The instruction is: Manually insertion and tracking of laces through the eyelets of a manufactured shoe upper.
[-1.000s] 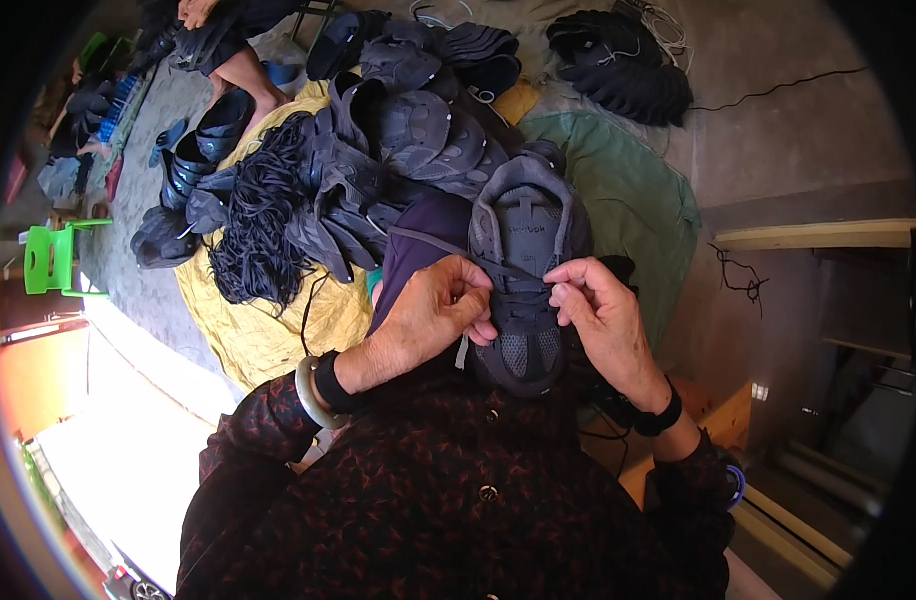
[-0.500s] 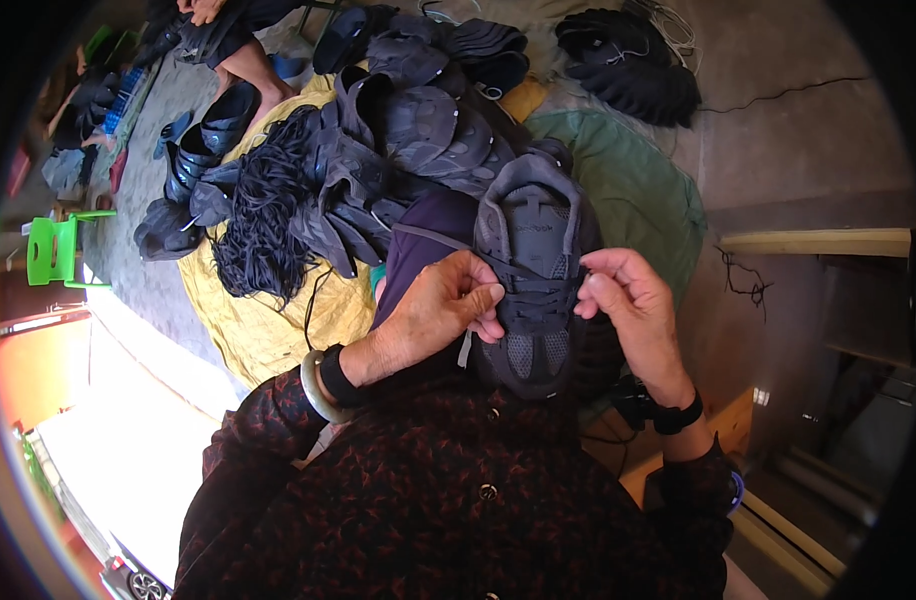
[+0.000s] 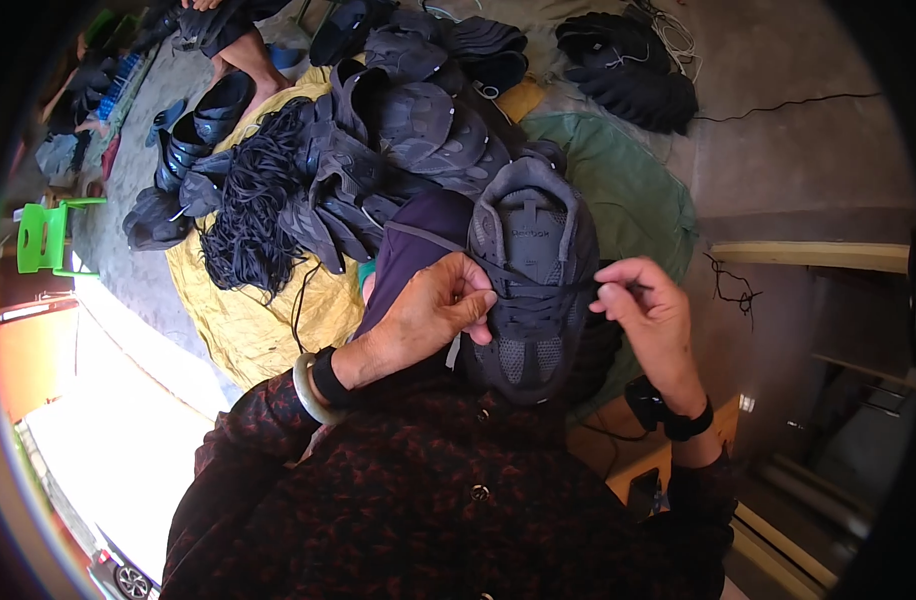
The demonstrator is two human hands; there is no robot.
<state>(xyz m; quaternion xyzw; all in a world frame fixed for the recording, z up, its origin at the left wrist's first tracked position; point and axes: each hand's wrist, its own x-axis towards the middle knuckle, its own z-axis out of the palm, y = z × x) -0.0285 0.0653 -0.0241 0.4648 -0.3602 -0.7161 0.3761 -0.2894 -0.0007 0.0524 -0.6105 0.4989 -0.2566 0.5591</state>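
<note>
A dark grey shoe upper point(image 3: 531, 350) rests over my lap, its toe toward me and its padded collar away from me. Black shoelace point(image 3: 538, 298) crosses its front in several rows. At the left edge of the lacing, my left hand point(image 3: 448, 305) pinches the lace between thumb and fingers. My right hand point(image 3: 643, 305) is off the right edge, thumb and forefinger closed on a lace drawn out sideways from the upper. Whether a sole is attached underneath cannot be seen.
Dark shoe uppers point(image 3: 428, 125) pile up ahead, with a bundle of black laces point(image 3: 253, 200) on yellow sheeting point(image 3: 213, 320). Green sheeting point(image 3: 643, 180) lies to the right. A green chair point(image 3: 44, 238) stands far left. Another person's leg point(image 3: 253, 60) shows at the top.
My right hand has moved outward to the right, and the lace between it and the shoe upper is now stretched out. My left hand keeps its pinch beside the lacing.
</note>
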